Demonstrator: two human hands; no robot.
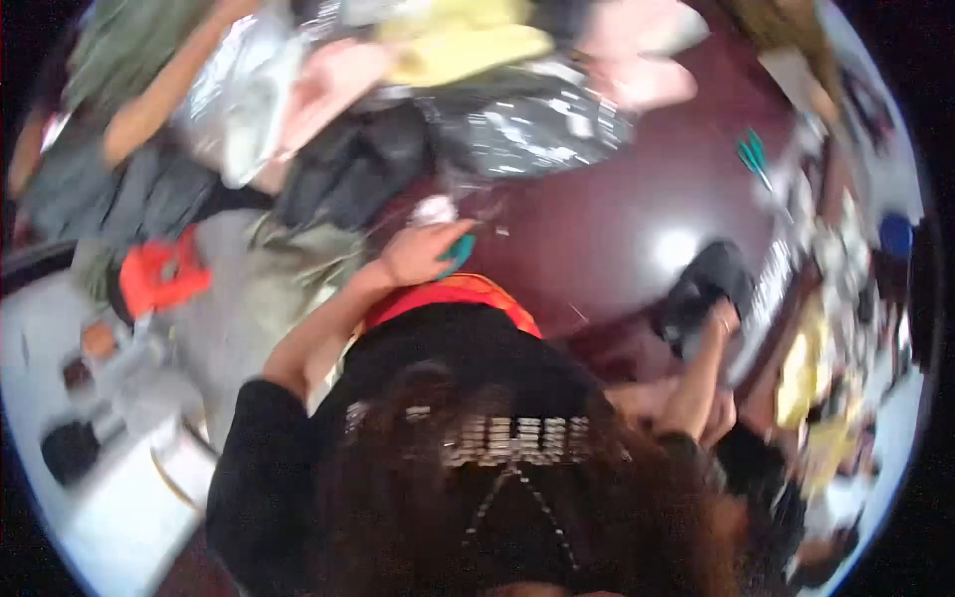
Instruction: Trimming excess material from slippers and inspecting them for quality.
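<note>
My left hand (423,254) is closed round a small teal object (457,254) at the table's near edge, most of it hidden in the fingers. A small white crumpled piece (435,210) lies just beyond the knuckles. Over to the right, my right hand (727,316) grips a soft black item (708,289), which is blurred; I cannot make out whether it is a garment. Red and orange cloth (453,297) shows at my waist, below the left hand.
Scissors with teal handles (752,152) lie on the dark red table (597,199) at the far right. Clear-bagged dark clothing (527,119), yellow cloth (463,45) and pink cloth (637,75) are piled at the back. A co-worker's arm (164,95) reaches in at far left. An orange-red object (164,274) is at left.
</note>
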